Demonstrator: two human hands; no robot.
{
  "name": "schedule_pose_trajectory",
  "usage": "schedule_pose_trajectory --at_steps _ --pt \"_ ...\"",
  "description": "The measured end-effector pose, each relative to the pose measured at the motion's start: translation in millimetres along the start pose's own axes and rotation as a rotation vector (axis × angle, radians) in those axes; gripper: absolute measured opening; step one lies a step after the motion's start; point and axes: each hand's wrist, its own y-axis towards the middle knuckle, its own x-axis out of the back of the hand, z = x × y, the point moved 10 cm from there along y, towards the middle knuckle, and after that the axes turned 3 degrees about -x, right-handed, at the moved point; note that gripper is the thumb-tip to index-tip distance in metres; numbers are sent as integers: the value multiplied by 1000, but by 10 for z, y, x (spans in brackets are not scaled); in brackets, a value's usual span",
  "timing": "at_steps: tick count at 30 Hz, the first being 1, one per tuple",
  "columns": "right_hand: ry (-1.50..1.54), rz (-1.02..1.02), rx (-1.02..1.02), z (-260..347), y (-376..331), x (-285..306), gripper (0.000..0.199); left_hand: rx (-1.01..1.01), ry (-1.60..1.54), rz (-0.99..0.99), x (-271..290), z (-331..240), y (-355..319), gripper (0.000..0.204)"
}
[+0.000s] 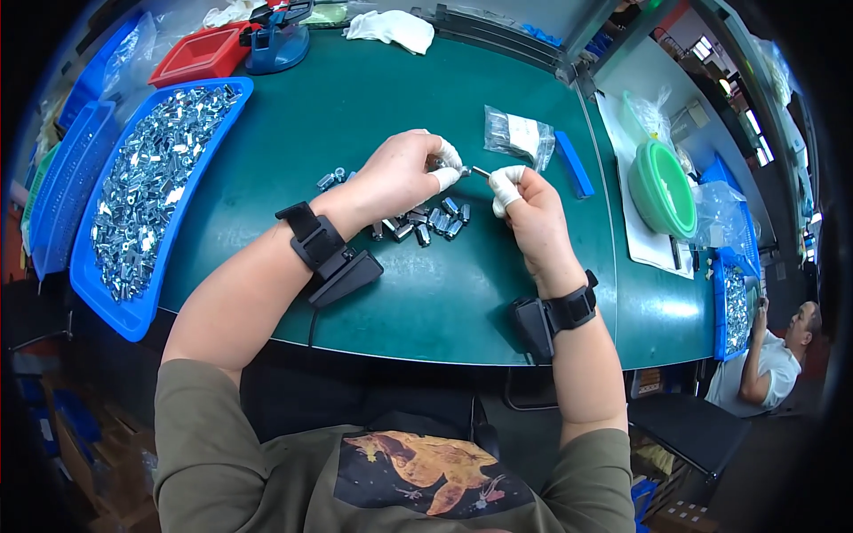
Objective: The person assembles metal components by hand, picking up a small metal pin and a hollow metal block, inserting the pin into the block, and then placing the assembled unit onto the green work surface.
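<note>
My left hand [404, 171] pinches a small metal nut [447, 163] between white-taped fingertips above the green table [373, 107]. My right hand [529, 209], fingertips also taped, holds a thin metal screw [481, 172] whose tip points at the nut. The two hands almost meet. A small heap of loose metal nuts [426, 222] lies on the table just below them, and a few more nuts [330, 179] lie beside my left wrist. Black straps with devices sit on both wrists.
A long blue tray [133, 315] full of shiny metal parts lies at the left. A red bin [203, 55] and a blue stand [277, 43] are at the back, a clear bag [518, 136] and blue bar [574, 164] behind my hands. A green bowl [662, 188] sits right; another person [773, 355] sits at far right.
</note>
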Motion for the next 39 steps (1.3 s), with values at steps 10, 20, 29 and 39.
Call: schedule_pose_trajectory --at_steps 10,20,29,39 --pt "-32 75 43 92 -44 -74 11 -404 209 -116 99 -469 -117 12" --pt "82 42 99 121 -55 -13 12 -92 -305 -91 106 -275 -74 13" --pt "307 317 -147 -86 -125 -236 22 -350 -190 -109 122 -641 -195 16" --pt "440 399 -85 15 -159 -346 23 -346 -216 -96 101 -662 -220 17"
